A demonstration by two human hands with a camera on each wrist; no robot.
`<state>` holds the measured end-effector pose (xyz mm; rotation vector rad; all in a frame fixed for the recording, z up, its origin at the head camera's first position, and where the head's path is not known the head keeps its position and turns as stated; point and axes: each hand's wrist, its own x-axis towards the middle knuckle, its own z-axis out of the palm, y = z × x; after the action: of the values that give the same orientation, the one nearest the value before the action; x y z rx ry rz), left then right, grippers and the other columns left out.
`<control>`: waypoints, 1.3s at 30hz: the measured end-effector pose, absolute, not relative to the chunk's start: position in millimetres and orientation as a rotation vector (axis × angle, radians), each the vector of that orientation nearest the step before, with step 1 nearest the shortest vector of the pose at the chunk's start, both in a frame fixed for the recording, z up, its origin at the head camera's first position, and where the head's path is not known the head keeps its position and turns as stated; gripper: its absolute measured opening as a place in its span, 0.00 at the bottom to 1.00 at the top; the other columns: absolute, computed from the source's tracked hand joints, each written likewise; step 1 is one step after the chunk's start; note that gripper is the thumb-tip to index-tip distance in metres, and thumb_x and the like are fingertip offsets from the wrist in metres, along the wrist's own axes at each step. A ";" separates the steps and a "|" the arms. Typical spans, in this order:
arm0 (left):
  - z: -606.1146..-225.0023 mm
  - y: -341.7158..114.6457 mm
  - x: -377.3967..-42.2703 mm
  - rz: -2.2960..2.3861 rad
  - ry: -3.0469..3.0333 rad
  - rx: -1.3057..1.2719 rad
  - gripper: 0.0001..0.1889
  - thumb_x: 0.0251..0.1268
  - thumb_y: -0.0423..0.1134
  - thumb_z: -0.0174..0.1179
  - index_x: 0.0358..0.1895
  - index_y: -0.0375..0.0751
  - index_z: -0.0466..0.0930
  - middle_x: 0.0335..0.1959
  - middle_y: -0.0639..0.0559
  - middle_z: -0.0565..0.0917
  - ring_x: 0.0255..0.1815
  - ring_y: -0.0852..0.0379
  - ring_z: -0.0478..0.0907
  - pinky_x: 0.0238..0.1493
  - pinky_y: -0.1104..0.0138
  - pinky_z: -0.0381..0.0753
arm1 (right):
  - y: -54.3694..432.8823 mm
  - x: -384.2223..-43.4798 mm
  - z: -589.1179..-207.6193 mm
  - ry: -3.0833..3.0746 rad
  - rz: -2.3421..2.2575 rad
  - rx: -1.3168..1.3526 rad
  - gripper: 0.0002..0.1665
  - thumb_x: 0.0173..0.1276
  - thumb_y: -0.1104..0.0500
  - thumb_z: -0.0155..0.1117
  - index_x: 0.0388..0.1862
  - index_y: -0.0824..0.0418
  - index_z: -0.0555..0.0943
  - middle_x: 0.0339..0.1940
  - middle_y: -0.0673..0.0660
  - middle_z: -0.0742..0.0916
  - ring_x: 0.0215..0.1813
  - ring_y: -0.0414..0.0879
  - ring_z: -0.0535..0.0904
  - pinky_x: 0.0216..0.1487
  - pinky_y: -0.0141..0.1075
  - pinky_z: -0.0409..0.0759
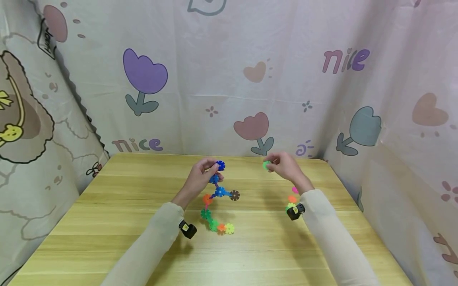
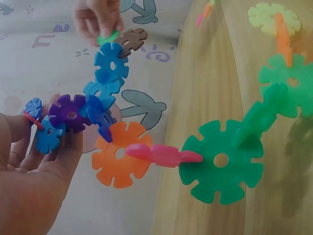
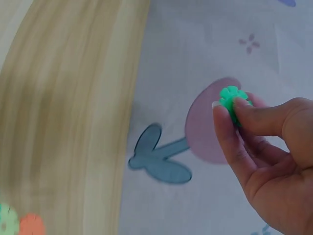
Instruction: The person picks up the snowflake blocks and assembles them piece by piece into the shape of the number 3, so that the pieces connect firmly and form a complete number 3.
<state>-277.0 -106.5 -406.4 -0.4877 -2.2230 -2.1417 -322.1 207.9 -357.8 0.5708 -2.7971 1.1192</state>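
Observation:
My left hand grips the upper end of a chain of interlocking plastic snowflake discs, by its blue and purple pieces. From there the chain hangs down through an orange disc and a dark green disc to a yellow disc at its lower end. A short light-blue branch ends in a brown disc. Out to the right, apart from the chain, my right hand pinches a bright green snowflake disc between thumb and fingers. Whether that is one disc or more, I cannot tell.
Loose discs lie on the wooden table beside the right forearm: a pink disc, an orange disc and yellow-green ones partly hidden by the wrist camera. A printed curtain hangs behind the table and along both sides.

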 end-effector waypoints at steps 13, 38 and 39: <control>-405.7 -103.5 -276.7 -2.097 -2.263 -0.472 0.13 0.83 0.38 0.51 0.58 0.35 0.75 0.45 0.45 0.84 0.35 0.58 0.87 0.49 0.49 0.89 | 154.4 -306.8 -348.7 -2.593 1.236 0.702 0.07 0.66 0.70 0.71 0.43 0.66 0.86 0.38 0.63 0.91 0.39 0.51 0.88 0.43 0.38 0.89; -405.7 -95.4 -276.6 -2.164 -2.224 -0.503 0.12 0.82 0.39 0.53 0.56 0.33 0.74 0.48 0.42 0.82 0.32 0.59 0.87 0.42 0.65 0.90 | 111.8 -297.8 -356.6 -2.443 1.127 0.897 0.02 0.63 0.69 0.75 0.35 0.68 0.89 0.36 0.61 0.92 0.37 0.50 0.89 0.45 0.37 0.90; -405.3 -95.5 -276.2 -2.162 -2.226 -0.500 0.12 0.82 0.39 0.53 0.55 0.33 0.74 0.48 0.43 0.82 0.32 0.59 0.87 0.43 0.63 0.90 | 111.5 -297.7 -356.4 -2.431 1.116 0.906 0.02 0.63 0.68 0.75 0.34 0.68 0.89 0.36 0.61 0.92 0.37 0.50 0.89 0.45 0.37 0.90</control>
<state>-276.2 -95.5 -405.3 -0.5003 -2.2263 -2.1620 -297.7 111.5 -356.4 0.9056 -2.4313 1.1162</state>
